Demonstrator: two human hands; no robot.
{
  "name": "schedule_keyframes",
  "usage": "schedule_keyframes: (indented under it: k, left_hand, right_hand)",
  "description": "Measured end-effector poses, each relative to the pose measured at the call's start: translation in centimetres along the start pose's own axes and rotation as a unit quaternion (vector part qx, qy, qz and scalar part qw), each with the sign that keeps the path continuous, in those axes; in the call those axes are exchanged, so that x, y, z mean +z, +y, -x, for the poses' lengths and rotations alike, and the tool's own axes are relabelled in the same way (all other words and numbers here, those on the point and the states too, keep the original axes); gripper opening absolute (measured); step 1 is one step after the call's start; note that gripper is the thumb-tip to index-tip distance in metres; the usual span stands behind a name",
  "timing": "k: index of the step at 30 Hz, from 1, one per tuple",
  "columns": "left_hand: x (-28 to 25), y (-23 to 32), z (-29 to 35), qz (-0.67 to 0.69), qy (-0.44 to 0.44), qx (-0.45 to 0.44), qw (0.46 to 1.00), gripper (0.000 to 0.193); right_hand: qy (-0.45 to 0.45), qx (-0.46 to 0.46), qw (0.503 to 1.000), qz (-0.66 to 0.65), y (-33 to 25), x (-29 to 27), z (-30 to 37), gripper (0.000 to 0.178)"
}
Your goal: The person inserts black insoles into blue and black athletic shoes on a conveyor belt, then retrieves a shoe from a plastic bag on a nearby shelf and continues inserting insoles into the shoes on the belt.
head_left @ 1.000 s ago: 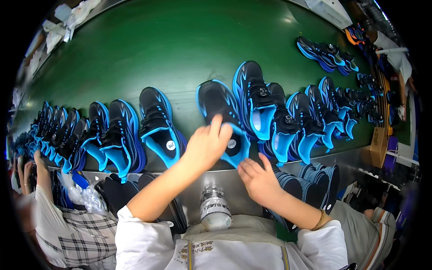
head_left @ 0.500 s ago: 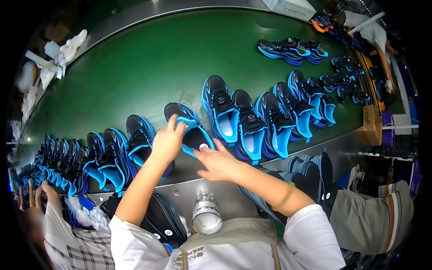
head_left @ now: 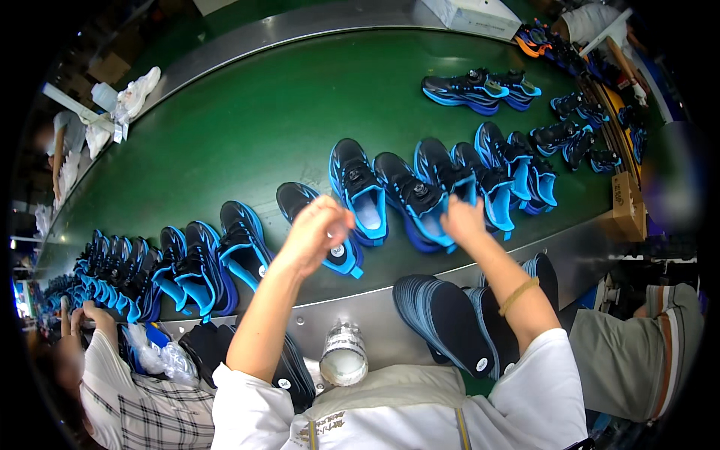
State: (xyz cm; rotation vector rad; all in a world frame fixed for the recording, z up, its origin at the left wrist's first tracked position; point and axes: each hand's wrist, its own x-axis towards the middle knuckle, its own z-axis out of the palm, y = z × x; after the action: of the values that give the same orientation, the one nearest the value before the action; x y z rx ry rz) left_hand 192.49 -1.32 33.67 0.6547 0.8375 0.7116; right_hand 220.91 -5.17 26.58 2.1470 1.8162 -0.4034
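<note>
While the left hand [head_left: 319, 225] curls loosely over a black-and-blue shoe [head_left: 319, 225] at 6 o'clock on the green belt [head_left: 247, 112], the right hand [head_left: 461, 219] pinches the mesh collar of another shoe [head_left: 414, 199]; flat dark insoles [head_left: 450, 319] stack below the steel rim [head_left: 375, 304]

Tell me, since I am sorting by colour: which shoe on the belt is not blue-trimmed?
The orange-trimmed shoe at the far right end of the green belt, beside the white box; every other shoe shows blue trim.
</note>
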Motion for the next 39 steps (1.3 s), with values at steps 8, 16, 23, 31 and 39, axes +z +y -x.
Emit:
schedule_keyframes:
  k: [8, 16, 23, 31, 39]
  left_hand:
    - [-1.0, -1.6, 2.3, 0.249, -0.017, -0.038, 0.968, 0.016]
    - [0.3, -0.2, -1.5, -0.497, 0.089, 0.191, 0.842, 0.032]
    - [0.4, -1.6, -8.8, -0.75, 0.029, 0.239, 0.615, 0.041]
    - [0.2, -2.4, -9.5, -0.53, -0.035, 0.044, 0.846, 0.043]
    - [0.4, -5.1, -8.4, -0.288, 0.081, -0.003, 0.954, 0.038]
  right_hand:
    - [0.282, -0.16, 0.935, -0.14, 2.4, -4.2, 4.4, 0.031]
    - [0.166, -0.077, 0.972, -0.15, 1.0, -1.1, 26.4, 0.046]
    - [0.147, -0.006, 0.983, -0.111, 0.1, -1.0, 29.6, 0.043]
    - [0.279, -0.203, 0.912, -0.22, 0.5, -8.4, 19.2, 0.051]
    - [0.224, -0.323, 0.912, -0.115, -3.6, -5.1, 9.8, 0.007]
